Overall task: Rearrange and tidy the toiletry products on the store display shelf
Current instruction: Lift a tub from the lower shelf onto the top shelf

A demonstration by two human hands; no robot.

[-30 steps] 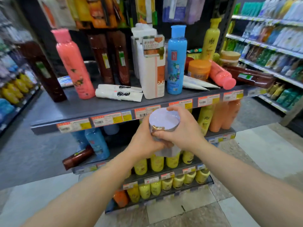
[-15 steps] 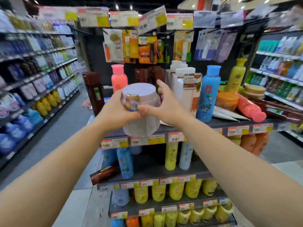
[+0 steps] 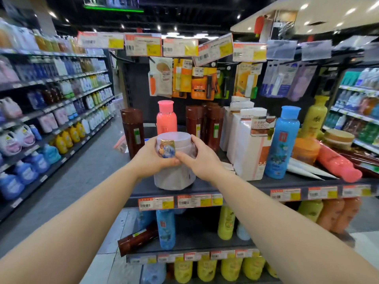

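Both hands clasp a pale lilac jar [image 3: 174, 173] from either side: the left hand [image 3: 150, 159] wraps its fingers round the left wall, thumb lying over a small gold and blue label, and the right hand [image 3: 202, 158] curls round the right wall with its thumb meeting the left one at the front. Its base sits on or just above the near edge of the top shelf [image 3: 256, 184]; which, I cannot tell. Far behind it stand a pink bottle [image 3: 166, 117] and brown bottles [image 3: 132, 132]. To the right stand white boxes [image 3: 249, 148] and an upright blue bottle [image 3: 282, 142], then an orange jar [image 3: 305, 149] and a pink bottle lying on its side [image 3: 336, 163]. Price tags [image 3: 155, 203] line the shelf's front lip.
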